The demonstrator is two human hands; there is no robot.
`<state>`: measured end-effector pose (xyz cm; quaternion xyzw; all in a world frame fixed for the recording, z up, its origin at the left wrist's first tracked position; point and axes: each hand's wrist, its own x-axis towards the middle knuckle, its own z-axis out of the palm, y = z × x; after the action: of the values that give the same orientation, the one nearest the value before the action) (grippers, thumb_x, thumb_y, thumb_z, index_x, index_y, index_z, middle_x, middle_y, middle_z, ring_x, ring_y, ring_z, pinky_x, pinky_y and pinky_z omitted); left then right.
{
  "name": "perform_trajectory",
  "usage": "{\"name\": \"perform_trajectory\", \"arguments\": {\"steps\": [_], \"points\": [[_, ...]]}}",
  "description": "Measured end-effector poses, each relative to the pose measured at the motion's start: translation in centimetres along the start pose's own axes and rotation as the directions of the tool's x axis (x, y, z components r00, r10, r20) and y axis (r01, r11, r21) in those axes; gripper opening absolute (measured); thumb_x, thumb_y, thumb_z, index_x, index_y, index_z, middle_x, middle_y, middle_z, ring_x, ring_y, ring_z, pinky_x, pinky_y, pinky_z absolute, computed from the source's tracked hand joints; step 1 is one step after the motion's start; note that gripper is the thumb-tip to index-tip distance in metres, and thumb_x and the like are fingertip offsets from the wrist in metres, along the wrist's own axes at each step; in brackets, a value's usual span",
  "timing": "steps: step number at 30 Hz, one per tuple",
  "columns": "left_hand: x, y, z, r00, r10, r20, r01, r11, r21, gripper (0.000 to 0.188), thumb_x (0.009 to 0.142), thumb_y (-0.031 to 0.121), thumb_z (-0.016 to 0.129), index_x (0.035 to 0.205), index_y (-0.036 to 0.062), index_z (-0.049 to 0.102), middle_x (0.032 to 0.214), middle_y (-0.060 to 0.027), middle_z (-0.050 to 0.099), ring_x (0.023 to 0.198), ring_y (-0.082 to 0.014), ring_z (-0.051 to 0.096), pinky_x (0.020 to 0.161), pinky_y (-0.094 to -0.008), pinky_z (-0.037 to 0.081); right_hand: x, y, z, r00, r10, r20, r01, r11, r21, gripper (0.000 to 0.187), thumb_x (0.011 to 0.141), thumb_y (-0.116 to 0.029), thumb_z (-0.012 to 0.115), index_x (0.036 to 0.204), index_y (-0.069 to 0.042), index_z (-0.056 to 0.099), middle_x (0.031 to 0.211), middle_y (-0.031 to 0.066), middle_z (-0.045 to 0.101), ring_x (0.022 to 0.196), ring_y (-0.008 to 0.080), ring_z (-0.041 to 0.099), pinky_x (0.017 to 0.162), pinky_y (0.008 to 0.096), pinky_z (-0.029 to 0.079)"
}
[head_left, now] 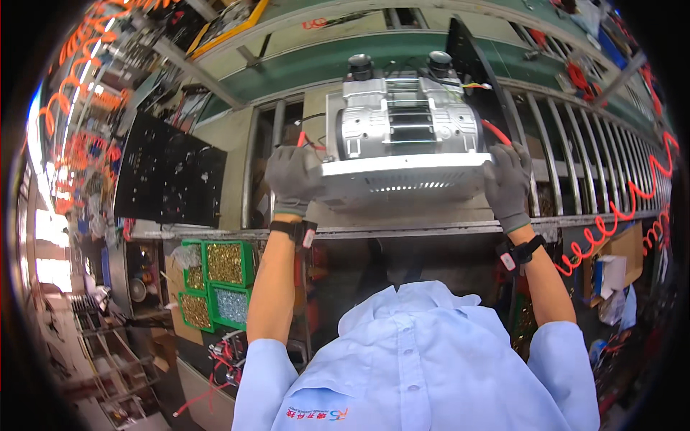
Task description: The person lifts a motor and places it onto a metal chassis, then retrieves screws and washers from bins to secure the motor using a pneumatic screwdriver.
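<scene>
A silver twin-cylinder compressor (410, 122) with two black caps on top sits on the bench behind an upright white metal panel (410, 169) with rows of vent slots. My left hand (293, 176), in a grey glove, is closed around the panel's left end. At its right end, my right hand (507, 183), gloved alike, is closed on the edge. Both hands' fingertips are partly hidden. A red tube (496, 132) shows just beyond my right hand, and a red lead (302, 138) beside my left. A black panel (478, 68) stands tilted behind the compressor's right side.
A black perforated plate (172, 172) lies on the left. Metal rollers (589, 158) run along the right, with a coiled red hose (600, 241) hanging near. Green bins (248, 262) of small fasteners sit below the bench edge at left. A metal frame rail (198, 72) crosses the far left.
</scene>
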<state>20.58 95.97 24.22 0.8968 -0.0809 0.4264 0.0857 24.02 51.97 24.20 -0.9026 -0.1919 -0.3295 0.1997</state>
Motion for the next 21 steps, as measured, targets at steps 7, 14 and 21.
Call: {"name": "perform_trajectory", "arguments": {"steps": [7,14,21], "points": [[-0.2,-0.1,0.4,0.997,-0.007,-0.076,0.003,0.999,-0.045,0.014,0.078,0.021,0.06,0.072,0.0085,0.064,0.075,-0.0096,0.063,0.074,-0.0316,0.061,0.068,-0.0436,0.05,-0.2,0.1,0.0,0.999,-0.027,0.022,0.028,1.0,-0.008,0.032,0.093,-0.024,0.064,0.119,-0.005,0.066,0.123,0.0138,0.067,0.127,0.0432,0.052,0.11,0.0517,0.039],[-0.1,0.4,-0.8,0.999,0.023,0.023,-0.023,0.999,0.028,0.023,0.079,0.023,0.067,0.098,0.0096,0.068,0.099,-0.0108,0.069,0.094,-0.0338,0.065,0.082,-0.0459,0.053,-0.6,0.4,-0.1,0.994,-0.098,0.056,0.1,0.994,-0.031,0.039,0.089,-0.017,0.065,0.126,-0.005,0.064,0.128,0.0155,0.065,0.131,0.0405,0.051,0.115,0.0499,0.037],[-18.6,9.3,-2.2,0.858,-0.487,0.165,0.512,0.837,-0.195,0.028,0.088,0.017,0.063,0.114,0.0083,0.066,0.118,-0.0251,0.062,0.107,-0.0461,0.06,0.09,-0.0524,0.051,-1.8,1.3,0.3,0.972,-0.196,0.128,0.208,0.974,-0.091,0.059,0.091,-0.017,0.064,0.147,-0.004,0.053,0.151,0.0181,0.053,0.145,0.0448,0.038,0.12,0.0516,0.031]]}}
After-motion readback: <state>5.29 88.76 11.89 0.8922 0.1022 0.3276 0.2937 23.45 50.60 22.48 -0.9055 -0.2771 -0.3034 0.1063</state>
